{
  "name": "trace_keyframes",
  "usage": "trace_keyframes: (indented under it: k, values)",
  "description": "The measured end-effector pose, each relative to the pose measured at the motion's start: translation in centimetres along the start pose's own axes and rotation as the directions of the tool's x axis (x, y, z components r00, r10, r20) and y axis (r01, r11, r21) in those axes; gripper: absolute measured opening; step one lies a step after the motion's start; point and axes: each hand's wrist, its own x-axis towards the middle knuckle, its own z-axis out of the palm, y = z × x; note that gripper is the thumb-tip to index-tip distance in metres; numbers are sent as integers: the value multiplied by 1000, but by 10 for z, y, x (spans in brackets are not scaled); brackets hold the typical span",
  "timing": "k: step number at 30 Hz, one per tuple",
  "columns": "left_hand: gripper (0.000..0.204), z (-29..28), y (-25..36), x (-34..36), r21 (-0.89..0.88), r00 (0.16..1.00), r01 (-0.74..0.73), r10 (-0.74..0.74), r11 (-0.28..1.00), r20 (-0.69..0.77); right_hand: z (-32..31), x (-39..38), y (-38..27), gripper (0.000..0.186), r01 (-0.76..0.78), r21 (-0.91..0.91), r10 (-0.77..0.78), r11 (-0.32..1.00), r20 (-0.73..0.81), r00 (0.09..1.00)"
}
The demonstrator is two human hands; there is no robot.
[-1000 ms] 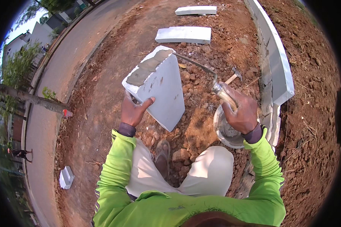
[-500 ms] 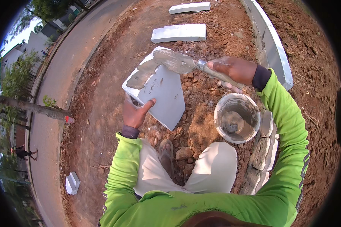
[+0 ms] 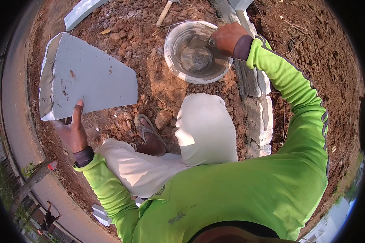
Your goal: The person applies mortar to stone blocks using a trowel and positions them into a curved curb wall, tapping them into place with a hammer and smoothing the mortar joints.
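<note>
Step, seemingly: scooping wet mortar (image 3: 196, 58); next move calls for a level lift. Bucket (image 3: 170, 52), twelve o'clock: round, mortar-smeared. Right hand (image 3: 229, 38), one o'clock: closed around a mostly hidden tool (image 3: 211, 42). Pale block (image 3: 95, 77), ten o'clock: smooth, dirt-flecked, tapering; rough grey edge coating (image 3: 48, 81). Left hand (image 3: 73, 135), nine o'clock: gripping its lower corner.

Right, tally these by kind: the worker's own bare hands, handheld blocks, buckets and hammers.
Bare hands: 2, left hand and right hand
Handheld blocks: 1, flat white block with grey mortar along one edge
Buckets: 1, round white mortar-smeared bucket
Hammers: 1, wooden-handled hammer, partly cut off by the view
Total: 5
</note>
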Motion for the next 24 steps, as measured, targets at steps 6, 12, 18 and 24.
trace_keyframes:
  k: [6, 12, 18, 24]
  values:
    - [66, 2, -3, 2, 1, 999, 4, -4, 1000, 32, 42, 6, -15, 18, 36, 62, -33, 997, -37, 999]
    - [67, 3, -4, 4, 35, 999, -14, 12, 999, 38, 62, 1, 12, 34, 56, 278, -104, 959, 160, 982]
    - [67, 2, 2, -1, 43, 1000, 8, -9, 999, 12, 56, -24, 70, 44, -378, 773, -153, 510, 514, 844]
    - [68, 4, 4, 2, -94, 1000, 14, -14, 995, 6, 26, -49, 38, 51, -75, 975, -257, -207, 20, 966]
